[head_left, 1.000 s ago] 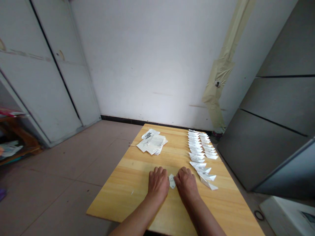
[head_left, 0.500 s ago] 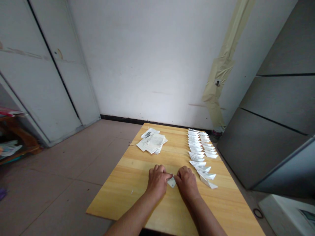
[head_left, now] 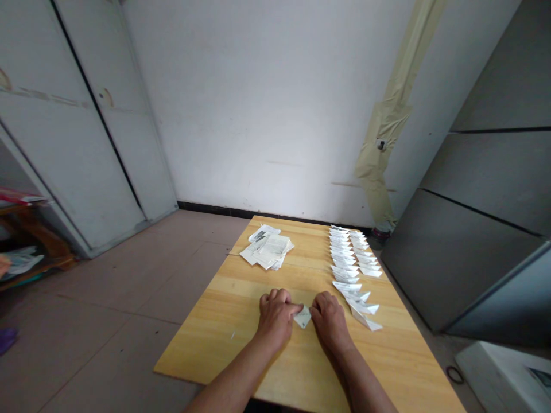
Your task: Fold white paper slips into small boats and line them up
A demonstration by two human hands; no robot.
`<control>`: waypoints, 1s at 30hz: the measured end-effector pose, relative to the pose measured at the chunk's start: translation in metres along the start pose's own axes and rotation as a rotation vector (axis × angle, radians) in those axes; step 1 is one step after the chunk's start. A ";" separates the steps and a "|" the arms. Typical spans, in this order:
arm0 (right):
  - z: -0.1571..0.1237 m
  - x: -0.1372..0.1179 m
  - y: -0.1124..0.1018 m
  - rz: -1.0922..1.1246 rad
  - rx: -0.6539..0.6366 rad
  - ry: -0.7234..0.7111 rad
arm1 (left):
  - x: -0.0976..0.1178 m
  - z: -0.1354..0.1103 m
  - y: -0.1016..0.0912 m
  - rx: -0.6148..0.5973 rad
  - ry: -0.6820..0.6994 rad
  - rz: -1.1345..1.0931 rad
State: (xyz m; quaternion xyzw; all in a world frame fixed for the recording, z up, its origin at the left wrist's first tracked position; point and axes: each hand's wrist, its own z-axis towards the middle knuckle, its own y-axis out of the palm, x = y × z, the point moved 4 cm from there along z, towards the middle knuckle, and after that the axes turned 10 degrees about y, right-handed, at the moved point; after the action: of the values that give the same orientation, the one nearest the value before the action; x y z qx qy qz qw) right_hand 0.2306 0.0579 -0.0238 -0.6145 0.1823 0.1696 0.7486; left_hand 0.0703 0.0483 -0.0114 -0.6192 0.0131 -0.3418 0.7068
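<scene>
A small folded piece of paper lies on the wooden table between my two hands, one corner pointing towards me. From the left, my left hand presses on it with the thumb stretched across, its other fingers curled on the wood. My right hand is closed at the paper's right corner, its fingertips bent under and partly hidden. Beyond my right hand, folded paper boats stand nested in two rows. A loose pile of flat paper sheets lies past my left hand.
The wooden table reaches almost to the white wall. A grey cabinet stands to the right, near a white box on the floor. At the left is a wooden shelf. A paper scrap lies on the table.
My right hand has drawn slightly right, and more of the folded paper shows between the hands. My left hand holds its place. The view has shifted slightly.
</scene>
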 end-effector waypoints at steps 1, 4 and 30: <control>0.000 0.000 -0.001 0.031 0.000 0.004 | 0.000 0.000 0.000 -0.005 -0.004 0.000; 0.000 0.000 -0.004 0.127 0.010 0.022 | 0.002 0.000 -0.002 -0.016 -0.016 -0.001; 0.004 -0.012 -0.004 0.053 -0.006 0.176 | 0.002 0.011 -0.001 0.006 -0.089 -0.004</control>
State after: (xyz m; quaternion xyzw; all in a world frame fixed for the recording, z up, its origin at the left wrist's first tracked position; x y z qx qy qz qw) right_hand 0.2221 0.0605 -0.0136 -0.6244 0.2630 0.1353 0.7230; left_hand 0.0757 0.0568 -0.0071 -0.6316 -0.0205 -0.3153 0.7080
